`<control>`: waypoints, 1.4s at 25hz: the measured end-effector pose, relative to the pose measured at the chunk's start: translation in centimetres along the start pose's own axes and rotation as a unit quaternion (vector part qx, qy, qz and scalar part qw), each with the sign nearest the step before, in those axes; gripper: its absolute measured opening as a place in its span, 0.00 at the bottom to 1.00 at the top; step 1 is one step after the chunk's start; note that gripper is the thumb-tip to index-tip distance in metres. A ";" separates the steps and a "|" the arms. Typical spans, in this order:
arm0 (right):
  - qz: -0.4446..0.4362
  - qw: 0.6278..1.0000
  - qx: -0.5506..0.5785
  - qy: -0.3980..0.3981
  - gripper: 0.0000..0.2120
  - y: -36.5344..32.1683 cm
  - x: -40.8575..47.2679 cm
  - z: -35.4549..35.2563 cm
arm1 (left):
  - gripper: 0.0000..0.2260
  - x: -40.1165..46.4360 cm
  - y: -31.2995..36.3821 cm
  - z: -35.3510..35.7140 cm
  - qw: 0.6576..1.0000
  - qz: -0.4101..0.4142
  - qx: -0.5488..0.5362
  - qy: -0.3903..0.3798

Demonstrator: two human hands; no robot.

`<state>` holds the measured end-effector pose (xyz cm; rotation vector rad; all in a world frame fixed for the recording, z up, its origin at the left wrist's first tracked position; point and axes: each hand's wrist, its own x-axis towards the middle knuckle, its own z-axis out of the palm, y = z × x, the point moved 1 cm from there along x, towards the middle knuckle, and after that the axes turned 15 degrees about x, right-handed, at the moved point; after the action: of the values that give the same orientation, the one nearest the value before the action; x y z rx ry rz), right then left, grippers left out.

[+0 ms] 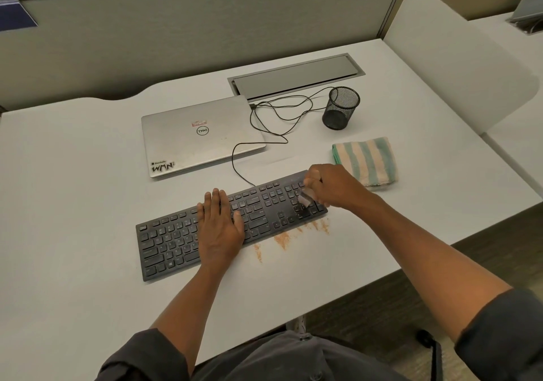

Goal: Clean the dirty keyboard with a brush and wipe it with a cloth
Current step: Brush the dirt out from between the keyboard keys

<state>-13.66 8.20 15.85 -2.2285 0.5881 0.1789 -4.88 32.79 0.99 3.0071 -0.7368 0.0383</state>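
A black keyboard (173,242) lies slanted across the white desk (73,175). My left hand (219,227) lies flat on its middle keys, fingers straight. My right hand (329,186) grips a small brush (305,200) whose pale bristles touch the number pad at the keyboard's right end; most of the brush is hidden in my fist. Orange-brown dust (282,239) lies in streaks on the desk just in front of the keyboard's right half. A folded cloth (367,160) with green and cream stripes rests beyond my right hand, apart from the keyboard.
A closed silver laptop (199,136) sits behind the keyboard. The black keyboard cable (273,119) loops between it and a black mesh pen cup (340,107). A grey cable hatch (296,76) is set into the desk's back. The desk's front edge runs by my right forearm.
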 end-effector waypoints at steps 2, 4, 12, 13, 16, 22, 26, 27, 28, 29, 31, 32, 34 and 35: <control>0.033 0.999 -0.015 -0.020 0.16 0.7 0.0 0.5 | 0.31 0.0 0.0 0.0 1.000 -0.002 0.000 0.002; 0.086 0.994 -0.021 -0.066 0.20 0.8 0.2 0.4 | 0.31 0.0 0.0 0.0 1.000 -0.001 -0.001 0.003; 0.070 0.997 0.028 -0.009 0.15 0.9 0.2 0.0 | 0.32 0.1 0.0 0.0 1.000 0.002 0.001 0.003; 0.086 0.996 0.018 -0.030 0.17 1.0 0.3 0.0 | 0.32 0.1 0.0 0.0 1.000 0.000 0.000 0.006; 0.082 0.996 0.030 0.000 0.15 0.8 0.4 -0.4 | 0.31 0.0 -0.1 0.1 1.000 0.000 -0.002 0.006; 0.021 1.000 -0.019 0.006 0.09 0.6 0.0 0.3 | 0.31 0.1 -0.2 0.2 1.000 -0.001 -0.002 0.006; 0.052 0.991 0.126 0.000 0.07 1.0 0.1 -0.9 | 0.31 0.1 -0.2 0.3 1.000 0.002 0.000 0.005; 0.053 0.991 0.123 0.013 0.08 1.3 0.3 -1.1 | 0.31 0.1 -0.2 0.3 1.000 0.002 0.000 0.004; 0.051 0.992 0.110 0.026 0.08 1.6 0.5 -1.2 | 0.32 0.1 -0.1 0.2 1.000 0.001 -0.001 0.003; 0.045 0.993 0.099 0.037 0.08 1.8 0.7 -1.1 | 0.32 0.1 -0.1 0.2 1.000 0.001 -0.001 0.003; 0.023 0.994 0.085 0.066 0.09 2.0 0.6 -0.5 | 0.32 0.1 -0.1 0.2 1.000 0.001 -0.001 0.001; 0.013 0.993 0.078 0.086 0.11 2.0 0.6 -0.1 | 0.32 0.1 -0.1 0.2 1.000 0.002 -0.001 -0.001; -0.003 0.991 0.066 0.117 0.15 2.1 0.6 0.6 | 0.32 0.1 -0.2 0.2 1.000 0.001 0.000 -0.001; -0.013 0.992 0.062 0.113 0.16 2.1 0.7 1.0 | 0.32 0.1 -0.2 0.2 1.000 0.002 0.001 -0.001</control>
<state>-13.95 7.55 13.57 -2.1494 0.6739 -0.1230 -4.73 32.91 0.75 3.0081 -0.7423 0.0367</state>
